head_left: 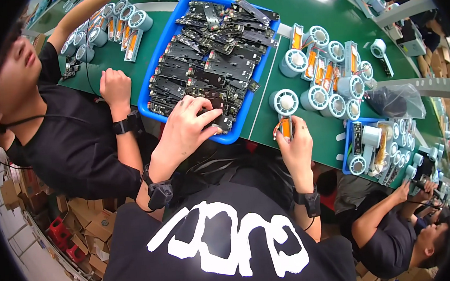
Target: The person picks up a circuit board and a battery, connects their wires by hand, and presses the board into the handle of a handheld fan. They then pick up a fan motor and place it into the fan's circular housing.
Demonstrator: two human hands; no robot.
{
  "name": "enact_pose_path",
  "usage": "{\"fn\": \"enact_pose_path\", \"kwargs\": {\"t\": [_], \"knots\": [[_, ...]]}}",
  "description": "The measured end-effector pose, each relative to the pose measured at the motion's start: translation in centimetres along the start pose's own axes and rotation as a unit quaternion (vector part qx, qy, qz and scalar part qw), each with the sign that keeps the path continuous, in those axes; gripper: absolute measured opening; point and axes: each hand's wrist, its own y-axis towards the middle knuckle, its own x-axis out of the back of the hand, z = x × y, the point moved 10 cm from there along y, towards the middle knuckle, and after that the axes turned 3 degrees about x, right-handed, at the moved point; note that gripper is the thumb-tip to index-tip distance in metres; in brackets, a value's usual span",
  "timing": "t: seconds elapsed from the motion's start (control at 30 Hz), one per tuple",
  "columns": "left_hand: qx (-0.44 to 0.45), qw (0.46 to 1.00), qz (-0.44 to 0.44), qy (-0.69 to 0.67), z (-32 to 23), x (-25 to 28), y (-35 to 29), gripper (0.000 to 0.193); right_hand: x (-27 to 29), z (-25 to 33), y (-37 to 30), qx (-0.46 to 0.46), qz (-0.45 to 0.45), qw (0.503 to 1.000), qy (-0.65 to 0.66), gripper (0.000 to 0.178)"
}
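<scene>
My left hand point(189, 120) reaches into the near end of a blue tray point(146, 96) heaped with black circuit boards point(178, 70). Its thumb and bent fingers close about a black circuit board point(226, 122) among the others; the fingertips partly hide it. To the right, at the table's near edge, my right hand point(298, 145) grips the handle of a small light-blue fan point(285, 103). The fan's round head points away from me, with a pale hub in its middle. An orange battery point(286, 128) shows in the handle beside my thumb.
Several light-blue fans with orange batteries point(329, 76) cluster beyond my right hand on the green table point(264, 106). A smaller blue bin point(347, 150) and a clear plastic bag point(397, 101) lie farther right. A co-worker point(68, 136) sits close on my left, another person point(398, 227) at right.
</scene>
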Motion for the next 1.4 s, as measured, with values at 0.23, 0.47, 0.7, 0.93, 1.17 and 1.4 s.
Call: {"fn": "enact_pose_path", "kwargs": {"t": [0.23, 0.47, 0.7, 0.93, 1.17, 1.4], "knots": [[-0.015, 1.0, 0.007, -0.003, -0.7, 0.7, 1.3, 0.03, 0.0, -0.2, 0.9, -0.014, -0.016, 1.0, -0.005, 0.046], [-0.013, 0.998, 0.014, -0.054, 0.7, 1.2, 1.1, 0.022, -0.2, -0.2, 0.3, -0.001, -0.011, 0.997, 0.076, 0.05], [0.116, 0.932, -0.145, -0.311, 1.9, 2.0, -0.9, 0.019, 2.4, 1.9, -1.5, 0.109, -0.125, 0.986, 0.026, 0.042], [0.195, 0.724, 0.032, -0.661, -4.4, -8.3, -0.7, 0.031, 2.1, 3.7, -0.3, 0.189, -0.103, 0.977, 0.004, 0.031], [0.294, 0.737, 0.05, -0.606, -5.4, -13.8, -1.4, 0.031, 2.3, 4.5, 0.1, 0.266, -0.082, 0.96, 0.021, 0.024], [0.364, 0.669, -0.003, -0.648, -6.2, -15.9, -1.3, 0.029, 2.4, 2.9, 1.3, 0.214, -0.068, 0.955, 0.193, 0.017]]}}
